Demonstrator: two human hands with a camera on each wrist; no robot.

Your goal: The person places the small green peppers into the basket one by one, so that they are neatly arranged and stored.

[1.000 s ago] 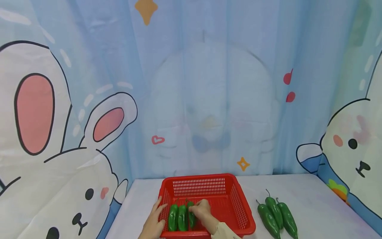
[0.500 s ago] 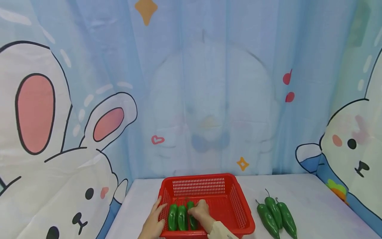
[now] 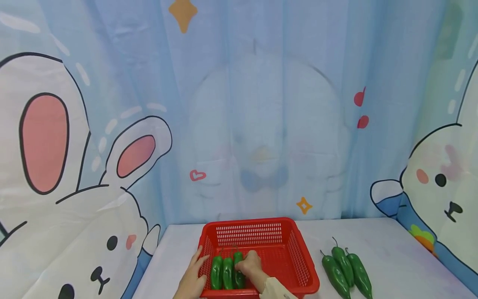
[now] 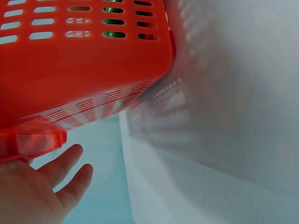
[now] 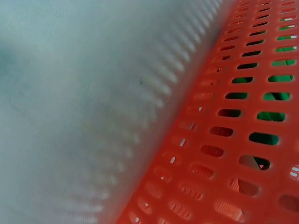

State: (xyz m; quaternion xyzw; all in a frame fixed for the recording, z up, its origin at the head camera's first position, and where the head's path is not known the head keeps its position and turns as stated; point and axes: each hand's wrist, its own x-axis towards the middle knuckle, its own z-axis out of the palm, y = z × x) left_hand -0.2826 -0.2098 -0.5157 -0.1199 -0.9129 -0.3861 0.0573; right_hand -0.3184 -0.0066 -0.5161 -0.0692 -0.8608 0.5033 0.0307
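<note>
Three long green chili peppers lie side by side in the left part of a red plastic basket (image 3: 284,265), stems away from me. They are the left pepper (image 3: 216,274), the middle pepper (image 3: 228,274) and the right pepper (image 3: 238,257). My right hand (image 3: 252,268) reaches inside and pinches the right pepper, covering part of it. My left hand (image 3: 191,278) holds the basket's left rim, with some fingers over it. Two splayed fingers (image 4: 74,186) show outside the rim in the left wrist view. The right wrist view shows the slotted basket wall (image 5: 224,140), not the hand.
Three more green chili peppers (image 3: 341,265) lie on the white table (image 3: 388,249), right of the basket. A blue cartoon curtain (image 3: 261,104) hangs behind the table.
The right pepper has shifted left under my right hand and now lies close against the middle pepper. My left hand has stayed at the basket's rim.
</note>
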